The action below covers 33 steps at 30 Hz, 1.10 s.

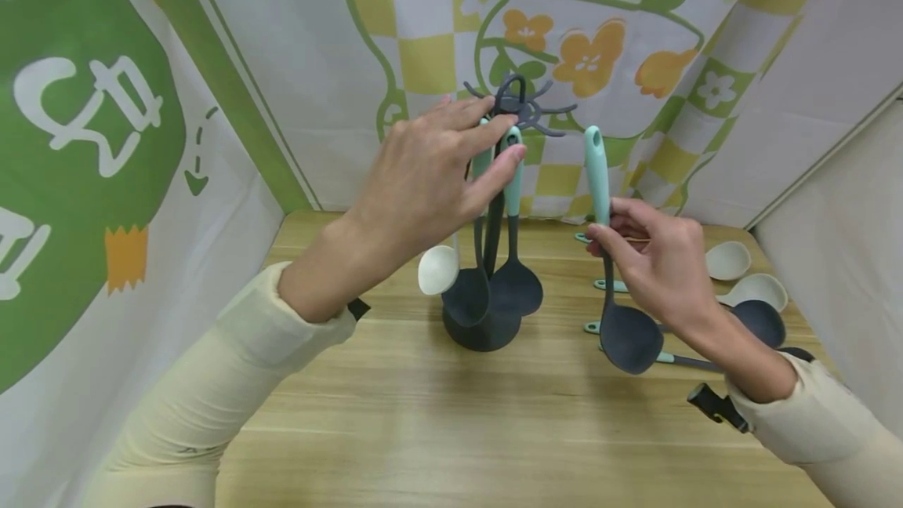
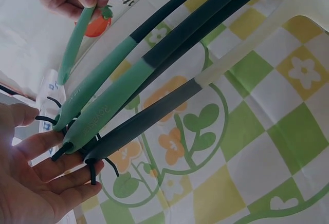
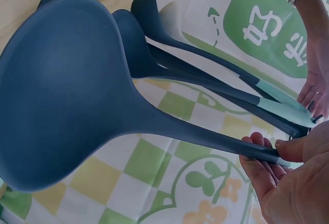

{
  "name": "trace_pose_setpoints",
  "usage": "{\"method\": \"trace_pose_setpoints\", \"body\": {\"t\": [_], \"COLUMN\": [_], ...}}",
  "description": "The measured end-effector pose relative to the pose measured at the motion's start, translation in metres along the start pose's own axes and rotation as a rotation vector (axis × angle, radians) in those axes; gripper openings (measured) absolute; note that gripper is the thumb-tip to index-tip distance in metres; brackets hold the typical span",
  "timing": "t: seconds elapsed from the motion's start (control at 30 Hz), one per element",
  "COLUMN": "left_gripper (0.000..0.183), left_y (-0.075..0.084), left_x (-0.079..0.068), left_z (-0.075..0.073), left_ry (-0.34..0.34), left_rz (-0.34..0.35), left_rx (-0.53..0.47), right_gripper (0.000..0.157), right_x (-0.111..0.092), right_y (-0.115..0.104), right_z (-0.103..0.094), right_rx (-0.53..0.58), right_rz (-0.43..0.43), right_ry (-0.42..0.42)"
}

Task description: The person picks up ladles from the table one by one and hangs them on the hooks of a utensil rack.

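A dark ladle (image 1: 631, 339) with a mint-green handle hangs upright from my right hand (image 1: 659, 269), which pinches it where the handle meets the dark shaft. In the right wrist view the ladle's bowl (image 3: 61, 90) fills the left side. To its left stands a dark utensil rack (image 1: 487, 332) with a ring of hooks (image 1: 529, 110) on top. Two dark-headed utensils with mint handles (image 1: 513, 179) and a white-headed one (image 1: 438, 270) hang there. My left hand (image 1: 437, 159) is at the hooks. In the left wrist view its extended fingers (image 2: 67, 180) touch the handle ends.
On the wooden table (image 1: 423, 429), several utensils lie at the right, partly hidden behind my right hand and forearm: white spoon-like heads (image 1: 758, 291) and a dark round head (image 1: 760, 324). A patterned cloth (image 1: 423, 61) hangs close behind the rack. White walls stand at both sides.
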<state>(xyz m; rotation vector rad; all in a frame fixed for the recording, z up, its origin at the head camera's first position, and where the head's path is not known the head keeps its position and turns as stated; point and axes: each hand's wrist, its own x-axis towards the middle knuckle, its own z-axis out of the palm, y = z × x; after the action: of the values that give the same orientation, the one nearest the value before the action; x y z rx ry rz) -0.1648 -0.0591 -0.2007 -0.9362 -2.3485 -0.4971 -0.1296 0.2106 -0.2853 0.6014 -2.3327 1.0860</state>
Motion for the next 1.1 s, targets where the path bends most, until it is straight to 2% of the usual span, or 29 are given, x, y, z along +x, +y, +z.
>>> {"method": "trace_pose_setpoints", "body": {"t": [0.33,0.77,1.1], "left_gripper": [0.040,0.040,0.040], "left_y": [-0.002,-0.003,-0.003], "left_x": [0.000,0.001,0.000], "left_z": [0.000,0.000,0.000], "left_ry": [0.011,0.009,0.009], "left_rz": [-0.001,-0.004,-0.007], "left_rx": [-0.023,-0.025,-0.025], "right_gripper": [0.020,0.023,0.022], "right_x": [0.001,0.002,0.005], "right_y": [-0.009,-0.015,-0.015], "right_z": [0.003,0.008,0.012], "right_rx": [0.033,0.005,0.013], "right_rz": [-0.051,-0.129,-0.148], "right_ry": [0.010,0.011,0.011]}}
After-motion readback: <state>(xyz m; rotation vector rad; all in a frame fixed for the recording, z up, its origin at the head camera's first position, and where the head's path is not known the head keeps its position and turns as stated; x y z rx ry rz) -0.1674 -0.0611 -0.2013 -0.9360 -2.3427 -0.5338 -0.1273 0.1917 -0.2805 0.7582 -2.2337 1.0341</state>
